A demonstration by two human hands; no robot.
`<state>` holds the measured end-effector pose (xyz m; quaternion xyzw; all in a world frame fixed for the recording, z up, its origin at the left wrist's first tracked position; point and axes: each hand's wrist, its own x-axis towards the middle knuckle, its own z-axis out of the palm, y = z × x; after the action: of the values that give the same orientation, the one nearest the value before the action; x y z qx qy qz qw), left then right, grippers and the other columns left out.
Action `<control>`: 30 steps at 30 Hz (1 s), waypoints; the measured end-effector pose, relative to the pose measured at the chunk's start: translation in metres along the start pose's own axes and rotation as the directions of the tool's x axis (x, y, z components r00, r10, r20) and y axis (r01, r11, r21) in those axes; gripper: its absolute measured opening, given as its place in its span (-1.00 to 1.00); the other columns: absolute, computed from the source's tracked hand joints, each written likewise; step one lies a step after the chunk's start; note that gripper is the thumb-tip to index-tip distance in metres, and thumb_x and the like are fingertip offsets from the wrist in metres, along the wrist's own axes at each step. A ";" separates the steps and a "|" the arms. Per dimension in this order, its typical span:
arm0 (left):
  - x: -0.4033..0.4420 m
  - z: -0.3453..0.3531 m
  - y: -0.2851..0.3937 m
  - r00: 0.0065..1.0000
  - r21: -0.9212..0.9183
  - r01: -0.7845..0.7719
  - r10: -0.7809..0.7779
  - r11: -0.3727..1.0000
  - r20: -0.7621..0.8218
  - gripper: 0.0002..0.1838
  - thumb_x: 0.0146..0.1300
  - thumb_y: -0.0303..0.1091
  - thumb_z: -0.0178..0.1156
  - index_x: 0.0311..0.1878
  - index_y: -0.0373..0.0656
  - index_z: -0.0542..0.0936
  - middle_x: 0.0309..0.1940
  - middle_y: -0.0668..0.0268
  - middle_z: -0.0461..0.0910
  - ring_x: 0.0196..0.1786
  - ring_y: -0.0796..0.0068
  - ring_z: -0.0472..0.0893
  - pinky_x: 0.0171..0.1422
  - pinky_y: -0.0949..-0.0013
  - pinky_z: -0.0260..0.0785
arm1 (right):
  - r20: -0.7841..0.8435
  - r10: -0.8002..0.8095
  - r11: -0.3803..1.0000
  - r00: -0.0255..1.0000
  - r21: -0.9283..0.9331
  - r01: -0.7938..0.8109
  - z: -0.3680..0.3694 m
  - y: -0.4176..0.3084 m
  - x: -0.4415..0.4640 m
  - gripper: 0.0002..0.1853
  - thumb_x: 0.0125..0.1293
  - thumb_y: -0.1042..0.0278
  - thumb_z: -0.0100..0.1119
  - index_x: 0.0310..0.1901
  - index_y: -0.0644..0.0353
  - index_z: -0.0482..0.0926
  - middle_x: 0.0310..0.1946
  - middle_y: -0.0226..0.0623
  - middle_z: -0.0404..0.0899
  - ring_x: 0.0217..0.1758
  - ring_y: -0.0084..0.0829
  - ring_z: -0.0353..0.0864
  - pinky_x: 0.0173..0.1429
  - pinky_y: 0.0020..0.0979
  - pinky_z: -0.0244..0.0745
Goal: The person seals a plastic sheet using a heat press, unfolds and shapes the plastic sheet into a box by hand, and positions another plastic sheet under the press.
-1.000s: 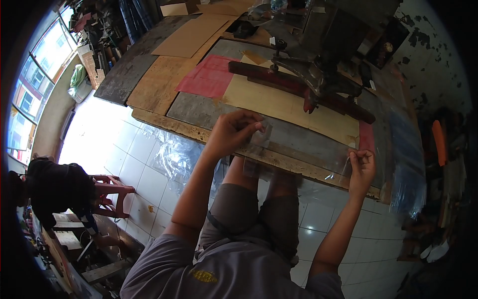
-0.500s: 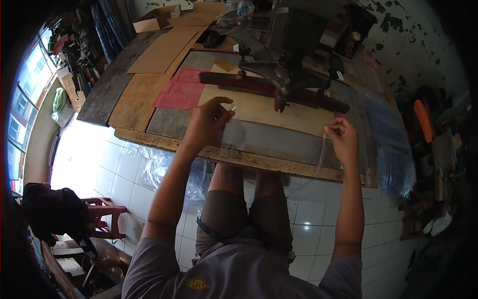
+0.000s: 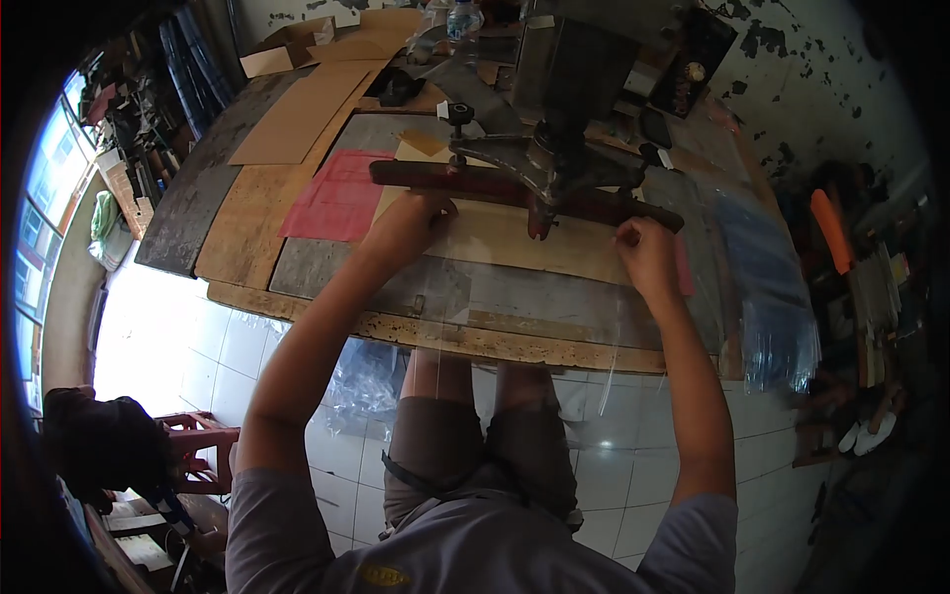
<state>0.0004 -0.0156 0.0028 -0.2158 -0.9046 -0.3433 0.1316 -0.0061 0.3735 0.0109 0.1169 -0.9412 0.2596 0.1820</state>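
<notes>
A clear plastic sheet (image 3: 534, 307) hangs between my two hands and drapes over the table's front edge. My left hand (image 3: 411, 230) pinches its left corner, just below the left part of the dark red bar (image 3: 495, 185). At the right corner, my right hand (image 3: 643, 249) is closed on the plastic, under the bar's right part. Beneath the sheet and the bar lies a pale yellow sheet (image 3: 554, 246), with a pink-red sheet (image 3: 336, 198) at its left. The bar is fixed to a metal press (image 3: 574, 89).
Flat cardboard (image 3: 302, 114) and an open box (image 3: 287, 49) are at the back left. Stacked clear plastic (image 3: 767, 287) hangs over the table's right side. A person in dark clothes (image 3: 104, 445) is at the lower left, beside a red stool (image 3: 203, 445).
Both hands have moved forward over the table toward the red bar, drawing the clear sheet with them. The camera view has shifted too.
</notes>
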 end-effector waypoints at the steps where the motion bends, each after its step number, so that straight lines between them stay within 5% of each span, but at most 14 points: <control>1: -0.001 0.002 -0.002 1.000 0.020 -0.006 0.006 1.000 -0.005 -0.84 0.30 -0.49 0.29 -0.11 -0.30 0.76 -0.18 -0.01 0.73 -0.10 0.04 0.77 0.03 0.09 0.59 | -0.004 -0.036 0.999 0.999 -0.040 0.036 0.000 0.001 0.000 -0.92 0.22 0.55 0.41 -0.27 0.33 0.70 -0.32 -0.07 0.69 -0.24 -0.10 0.74 -0.12 -0.18 0.58; 8: -0.005 0.008 0.003 0.999 0.132 0.032 -0.030 0.991 -0.014 -0.82 0.37 -0.41 0.25 -0.10 -0.26 0.77 -0.15 0.02 0.70 -0.09 -0.12 0.73 0.06 -0.04 0.59 | 0.040 -0.157 0.984 0.987 -0.079 0.159 0.002 0.003 -0.008 -0.96 0.36 0.58 0.29 -0.21 0.34 0.67 -0.18 -0.06 0.61 -0.12 0.02 0.70 -0.04 -0.06 0.58; 16: -0.009 0.006 0.019 0.995 0.251 0.094 -0.100 0.963 0.012 -0.76 0.41 -0.38 0.25 0.04 -0.22 0.77 -0.09 0.07 0.70 -0.07 -0.07 0.73 0.07 0.00 0.59 | 0.143 -0.237 0.960 0.961 -0.119 0.254 -0.011 0.002 -0.008 -0.92 0.42 0.54 0.25 -0.13 0.30 0.69 -0.14 -0.13 0.57 -0.11 -0.02 0.71 0.00 -0.05 0.64; 22: -0.017 0.005 0.023 0.992 0.232 0.123 -0.127 0.965 0.001 -0.73 0.41 -0.40 0.24 0.09 -0.20 0.77 -0.16 0.08 0.68 -0.11 -0.06 0.72 0.05 -0.01 0.57 | 0.220 -0.153 0.970 0.964 -0.153 0.188 -0.027 -0.002 -0.021 -0.72 0.43 0.52 0.27 0.13 0.23 0.75 -0.12 -0.13 0.55 -0.16 -0.06 0.71 -0.03 -0.07 0.64; 30: -0.018 0.004 0.026 0.988 0.183 0.154 -0.153 0.971 -0.017 -0.73 0.41 -0.41 0.24 0.10 -0.20 0.77 -0.18 0.07 0.67 -0.11 -0.06 0.70 0.02 0.02 0.53 | 0.146 -0.170 0.976 0.975 -0.108 0.186 -0.016 0.007 -0.026 -0.63 0.41 0.62 0.26 0.21 0.17 0.73 -0.15 -0.14 0.53 -0.15 -0.13 0.68 -0.04 -0.12 0.60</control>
<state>0.0280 -0.0006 0.0075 -0.1317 -0.9462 -0.2676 0.1256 0.0198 0.3909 0.0097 0.2070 -0.9511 0.1759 0.1469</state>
